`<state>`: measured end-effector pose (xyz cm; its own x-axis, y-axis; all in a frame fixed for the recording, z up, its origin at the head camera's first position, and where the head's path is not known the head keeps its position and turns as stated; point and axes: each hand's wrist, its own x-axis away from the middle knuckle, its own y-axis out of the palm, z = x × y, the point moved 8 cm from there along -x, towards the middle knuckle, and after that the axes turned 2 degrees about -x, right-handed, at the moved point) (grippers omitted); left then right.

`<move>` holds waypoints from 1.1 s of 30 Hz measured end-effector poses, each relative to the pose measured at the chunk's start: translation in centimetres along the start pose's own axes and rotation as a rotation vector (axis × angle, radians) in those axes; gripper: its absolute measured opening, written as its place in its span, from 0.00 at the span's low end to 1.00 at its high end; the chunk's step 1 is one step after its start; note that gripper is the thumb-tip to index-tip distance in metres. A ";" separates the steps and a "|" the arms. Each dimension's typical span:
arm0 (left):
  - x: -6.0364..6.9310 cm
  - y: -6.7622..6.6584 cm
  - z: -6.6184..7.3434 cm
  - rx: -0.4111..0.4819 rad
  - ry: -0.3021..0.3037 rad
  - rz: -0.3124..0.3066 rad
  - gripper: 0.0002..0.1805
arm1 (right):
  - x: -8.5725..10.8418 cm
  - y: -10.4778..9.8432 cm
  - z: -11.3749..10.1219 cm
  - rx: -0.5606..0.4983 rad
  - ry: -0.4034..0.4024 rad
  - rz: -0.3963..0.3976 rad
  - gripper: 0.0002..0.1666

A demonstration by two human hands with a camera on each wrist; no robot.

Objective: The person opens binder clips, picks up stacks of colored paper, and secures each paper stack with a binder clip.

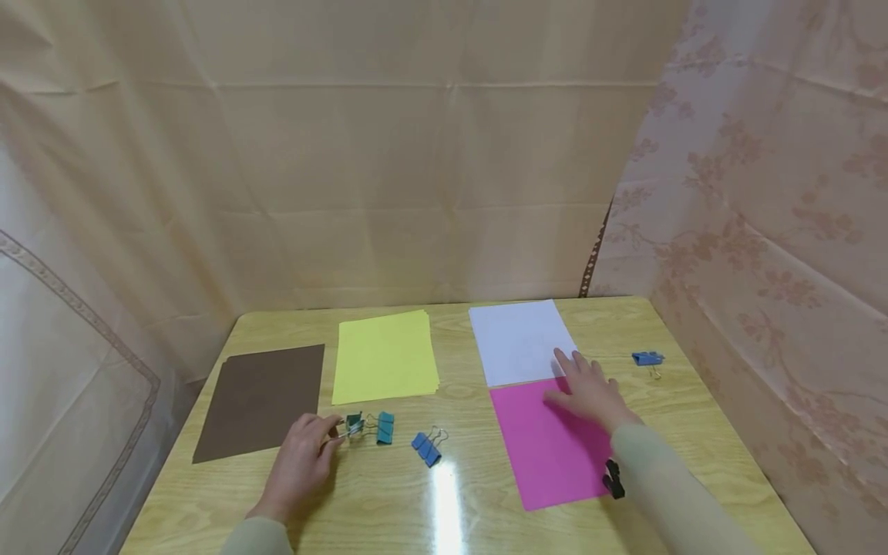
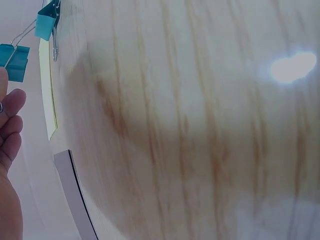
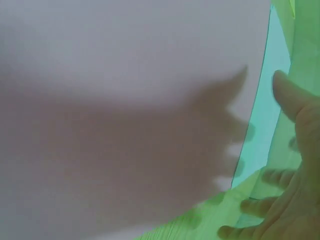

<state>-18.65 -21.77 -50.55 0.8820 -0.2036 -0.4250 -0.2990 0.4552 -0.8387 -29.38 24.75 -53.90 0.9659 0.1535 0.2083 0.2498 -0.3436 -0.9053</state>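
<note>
In the head view my left hand (image 1: pixel 303 453) pinches the wire handle of a green binder clip (image 1: pixel 354 423). Close beside it on the table lies a teal binder clip (image 1: pixel 385 428). Two teal clips show at the left wrist view's upper left, one right by the fingertips (image 2: pixel 19 102). My right hand (image 1: pixel 588 389), fingers spread, hovers over the seam between the white sheets (image 1: pixel 520 339) and the pink sheet (image 1: pixel 548 447). Its shadow falls across the paper in the right wrist view. A black binder clip (image 1: pixel 613 479) sits at the pink sheet's lower right edge.
Brown sheets (image 1: pixel 267 401) lie at the table's left, and a stack of yellow sheets (image 1: pixel 385 358) lies at centre left. One blue binder clip (image 1: pixel 427 448) is near the middle; another blue clip (image 1: pixel 648 358) is at the far right. Cloth curtains (image 1: pixel 388 169) surround the table.
</note>
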 end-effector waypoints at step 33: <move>0.2 0.3 0.2 -0.010 -0.035 -0.029 0.16 | 2.6 0.0 2.2 -0.103 0.273 -0.026 0.48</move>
<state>-18.50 -21.50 -50.83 0.9025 -0.1863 -0.3884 -0.2766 0.4405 -0.8541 -27.05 27.23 -54.15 0.9382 -0.0865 0.3352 0.2665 -0.4377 -0.8587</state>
